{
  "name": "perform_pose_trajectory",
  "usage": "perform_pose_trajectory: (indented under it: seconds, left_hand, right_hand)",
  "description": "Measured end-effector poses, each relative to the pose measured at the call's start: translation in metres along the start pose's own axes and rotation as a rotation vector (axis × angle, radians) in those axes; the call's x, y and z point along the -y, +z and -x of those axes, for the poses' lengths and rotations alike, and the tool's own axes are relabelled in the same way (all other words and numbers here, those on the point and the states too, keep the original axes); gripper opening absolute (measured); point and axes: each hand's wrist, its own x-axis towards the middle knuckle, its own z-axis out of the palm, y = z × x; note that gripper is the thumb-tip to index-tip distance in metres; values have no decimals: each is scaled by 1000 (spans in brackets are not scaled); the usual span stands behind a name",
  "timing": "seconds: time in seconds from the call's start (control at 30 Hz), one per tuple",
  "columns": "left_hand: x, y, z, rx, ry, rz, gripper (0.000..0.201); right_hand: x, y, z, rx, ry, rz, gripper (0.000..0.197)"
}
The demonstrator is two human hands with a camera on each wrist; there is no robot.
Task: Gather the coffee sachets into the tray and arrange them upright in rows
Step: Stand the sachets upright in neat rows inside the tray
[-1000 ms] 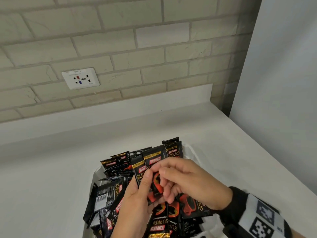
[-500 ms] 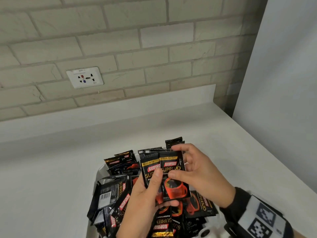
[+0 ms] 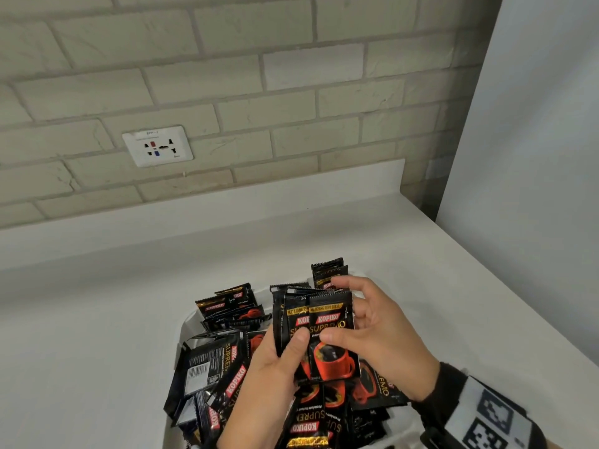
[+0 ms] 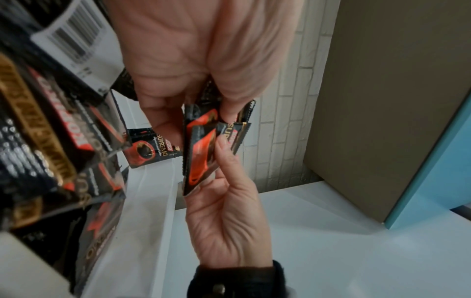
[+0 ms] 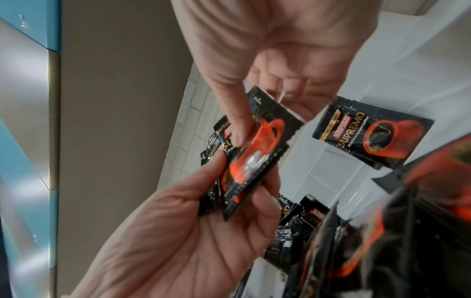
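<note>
Both hands hold a small stack of black coffee sachets (image 3: pixel 329 325) upright above a white tray (image 3: pixel 186 325). My left hand (image 3: pixel 291 350) grips the stack from below, thumb on its front. My right hand (image 3: pixel 335 307) pinches the front sachet, thumb on its face and fingers curled round its top and right edge. Several more sachets (image 3: pixel 223 367) lie jumbled in the tray, some standing at the back. In the left wrist view the stack (image 4: pixel 201 153) sits between my left hand (image 4: pixel 196 115) and right hand (image 4: pixel 224 153). The right wrist view shows the stack (image 5: pixel 254 159) pinched likewise.
The tray sits on a white counter (image 3: pixel 97 319) against a brick wall with a socket plate (image 3: pixel 158 146). A pale upright panel (image 3: pixel 534 157) closes off the right side. One sachet (image 5: pixel 369 133) lies alone on the tray's bare floor.
My right hand has slid from covering the sachets' front to their right edge and top. The front sachet now lies squared on the stack, which sits slightly higher.
</note>
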Motion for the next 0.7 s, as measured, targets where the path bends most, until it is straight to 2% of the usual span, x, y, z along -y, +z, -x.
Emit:
perform_pose_trajectory:
  seconds: [0.13,0.27,0.47,0.7]
  left_hand:
    - [0,2,2,8,-51,129,42]
    - [-2,-1,2,-16,-29,205,38]
    - [-2,-1,0,-58,-2,184,36]
    - [-4,-4,2,-109,-15,261,33]
  right_hand:
    - [-1,-3,1,4,15,-3,57]
    - [0,-12,1,8,46,18,55]
    - [5,-4,0,110,56,71,47]
    - [-1,4,1,104,56,41,30]
